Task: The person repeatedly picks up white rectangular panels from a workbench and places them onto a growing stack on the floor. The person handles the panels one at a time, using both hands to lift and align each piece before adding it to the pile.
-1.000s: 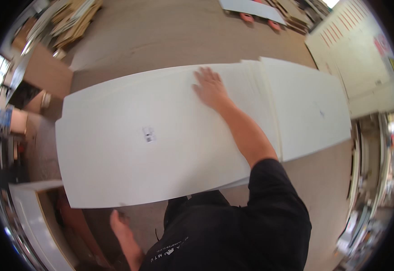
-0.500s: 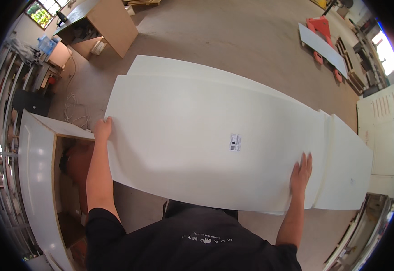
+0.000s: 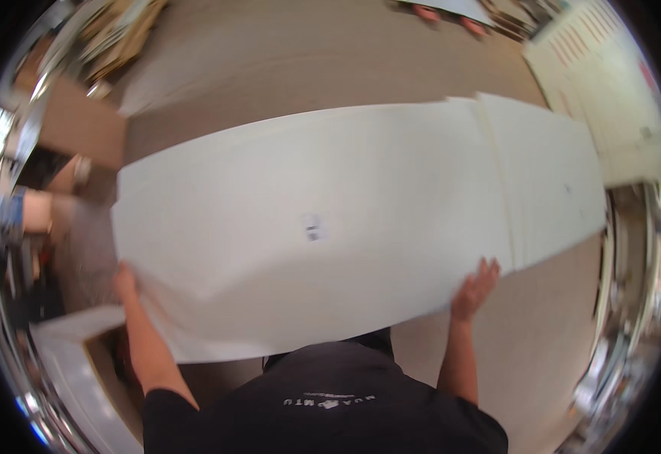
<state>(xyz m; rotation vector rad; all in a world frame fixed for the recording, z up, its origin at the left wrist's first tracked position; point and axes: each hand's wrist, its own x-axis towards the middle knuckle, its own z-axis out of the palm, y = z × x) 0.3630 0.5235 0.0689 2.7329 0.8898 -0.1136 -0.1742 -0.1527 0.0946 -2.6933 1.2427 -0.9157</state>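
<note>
A large white panel [image 3: 270,174] spans the view in front of my body, with a small printed label [image 3: 314,227] near its middle. My left hand [image 3: 124,283] is closed on the panel's left edge, with part of the fingers hidden. By the near edge, toward the right, my right hand [image 3: 476,290] has its fingers stretched out against or just over the surface; blur hides whether it touches. A second white panel [image 3: 554,163] adjoins the first on the right, with a raised seam between them.
A white cabinet-like box [image 3: 92,356] with an open side stands at the lower left, close to my left arm. Farther left is a brown desk [image 3: 84,125]. Stacked boards [image 3: 122,38] lie at the far left. A pale metal cabinet [image 3: 603,98] stands at the right.
My view has turned to the right. In it the panel's left end now sits lower and its right end higher. My right hand has shifted to the panel's near edge; the left still grips.
</note>
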